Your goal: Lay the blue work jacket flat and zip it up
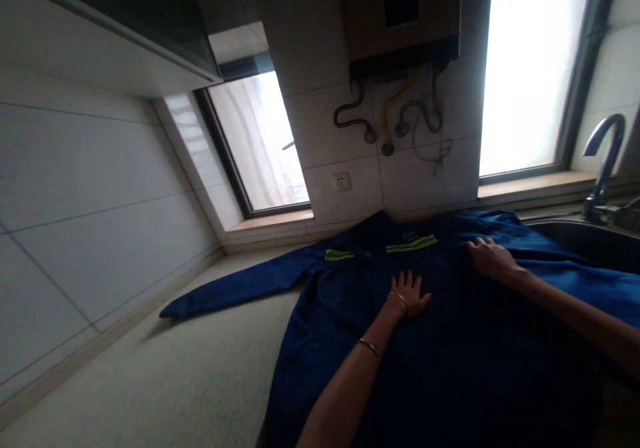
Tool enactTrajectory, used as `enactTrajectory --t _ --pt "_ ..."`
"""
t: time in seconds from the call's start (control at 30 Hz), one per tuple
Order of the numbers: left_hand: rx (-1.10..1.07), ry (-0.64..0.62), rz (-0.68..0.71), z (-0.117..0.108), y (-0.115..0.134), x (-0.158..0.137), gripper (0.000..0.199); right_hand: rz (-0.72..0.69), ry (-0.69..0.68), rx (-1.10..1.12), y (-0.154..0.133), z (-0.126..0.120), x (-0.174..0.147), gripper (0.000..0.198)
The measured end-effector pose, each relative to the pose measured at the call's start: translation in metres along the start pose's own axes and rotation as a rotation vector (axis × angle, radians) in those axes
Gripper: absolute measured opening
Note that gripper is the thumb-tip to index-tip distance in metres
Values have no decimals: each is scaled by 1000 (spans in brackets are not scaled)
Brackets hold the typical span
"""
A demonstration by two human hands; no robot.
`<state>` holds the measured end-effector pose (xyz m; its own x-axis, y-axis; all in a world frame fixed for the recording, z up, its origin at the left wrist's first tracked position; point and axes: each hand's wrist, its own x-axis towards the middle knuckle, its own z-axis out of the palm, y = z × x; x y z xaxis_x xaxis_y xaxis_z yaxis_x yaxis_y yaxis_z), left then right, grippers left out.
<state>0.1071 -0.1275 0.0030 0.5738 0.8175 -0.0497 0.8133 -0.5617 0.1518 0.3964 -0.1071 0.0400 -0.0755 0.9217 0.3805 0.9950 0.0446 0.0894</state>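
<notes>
A dark blue work jacket (335, 321) with yellow-green reflective strips lies spread over the counter. One sleeve stretches out to the left, and the other side reaches toward the sink. My left hand (409, 295) rests flat on the jacket's front, below the chest strip, with its fingers spread; bracelets circle that wrist and forearm. Farther right, my right hand (493, 259) is on the jacket near the shoulder. Its fingers are bent and closed on the fabric, though the fingertips are partly hidden.
The pale countertop (210, 368) runs along a tiled wall. A dark sink (595, 238) with a chrome faucet (605, 148) stands at the right. A water heater (400, 15) with pipes hangs above a wall socket (343, 181), between two windows. An overhead cabinet (100, 35) juts out upper left.
</notes>
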Motion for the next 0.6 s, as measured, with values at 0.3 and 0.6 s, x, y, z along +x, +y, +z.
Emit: enactTrajectory --t 0.3,0.6 --pt "26 22 -22 4 2 2 79 -341 -3 270 -127 18 37 37" --pt "14 29 -7 3 3 1 78 -99 -47 306 -128 75 31 48"
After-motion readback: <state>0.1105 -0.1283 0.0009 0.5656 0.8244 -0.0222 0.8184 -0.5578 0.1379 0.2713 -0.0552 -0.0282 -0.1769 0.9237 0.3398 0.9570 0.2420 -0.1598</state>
